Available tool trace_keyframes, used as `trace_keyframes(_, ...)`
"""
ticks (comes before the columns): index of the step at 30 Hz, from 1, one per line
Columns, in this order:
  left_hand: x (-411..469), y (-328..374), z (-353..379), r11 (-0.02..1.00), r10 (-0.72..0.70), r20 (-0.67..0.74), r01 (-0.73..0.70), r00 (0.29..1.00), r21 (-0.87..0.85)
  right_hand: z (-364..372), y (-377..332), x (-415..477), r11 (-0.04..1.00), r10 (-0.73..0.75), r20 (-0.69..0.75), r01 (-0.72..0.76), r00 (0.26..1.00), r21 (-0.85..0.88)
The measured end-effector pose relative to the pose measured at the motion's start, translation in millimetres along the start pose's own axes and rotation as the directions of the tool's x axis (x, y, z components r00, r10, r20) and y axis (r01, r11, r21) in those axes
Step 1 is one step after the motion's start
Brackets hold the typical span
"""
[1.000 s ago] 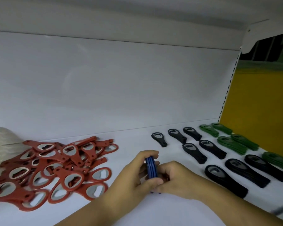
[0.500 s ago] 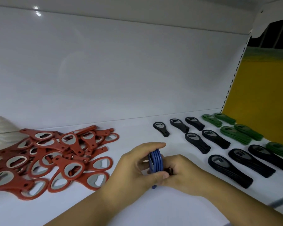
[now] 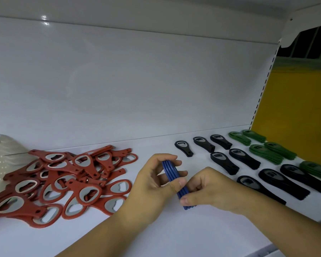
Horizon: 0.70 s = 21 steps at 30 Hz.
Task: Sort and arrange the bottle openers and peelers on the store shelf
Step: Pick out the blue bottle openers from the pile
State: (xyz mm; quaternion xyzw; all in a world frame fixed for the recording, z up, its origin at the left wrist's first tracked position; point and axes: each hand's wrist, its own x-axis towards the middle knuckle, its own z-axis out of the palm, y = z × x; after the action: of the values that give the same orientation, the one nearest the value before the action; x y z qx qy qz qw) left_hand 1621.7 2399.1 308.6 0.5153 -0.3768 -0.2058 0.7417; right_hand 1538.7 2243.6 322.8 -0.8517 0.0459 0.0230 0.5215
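Eight black piles (image 3: 244, 158), five green (image 3: 263, 153), one blue (image 3: 170, 172), one red (image 3: 74, 168).

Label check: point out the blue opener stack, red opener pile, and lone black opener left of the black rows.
blue opener stack (image 3: 170, 171), head view, exposed upper edges
red opener pile (image 3: 70, 182), head view, heap's middle
lone black opener (image 3: 184, 149), head view, its neck

On shelf (image 3: 156, 238), left: loose pile (image 3: 63, 179) of overlapping openers, perforated sheet (image 3: 0, 160) just behind at far left. Middle, near: stack (image 3: 171, 175) on edge, pinched between left hand (image 3: 152, 184) and right hand (image 3: 209, 190). Right: rows (image 3: 248, 164) running near to far, end rows (image 3: 272, 151) beside them, rightmost.
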Motion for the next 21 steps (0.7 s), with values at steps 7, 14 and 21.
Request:
trace_keyframes(7,1.6,0.9,-4.6,0.999,-0.04,-0.054,0.039,0.998,-0.017,-4.1,-15.5,-2.1,0.978,0.044,-0.13,-0.069,0.991,-0.195)
trace_keyframes(14,7.1,-2.4,-20.2,0.978,-0.187,-0.148,0.197,0.971,0.062,-47.0,-16.2,10.0,0.72,0.256,-0.429,-0.467,0.866,-0.514)
trace_keyframes(21,3.4,-9.0,-20.2,0.918,-0.286,0.062,0.254,0.956,0.305,-59.2,-13.0,28.1,0.523,0.361,-0.443,-0.572,0.82,-0.632)
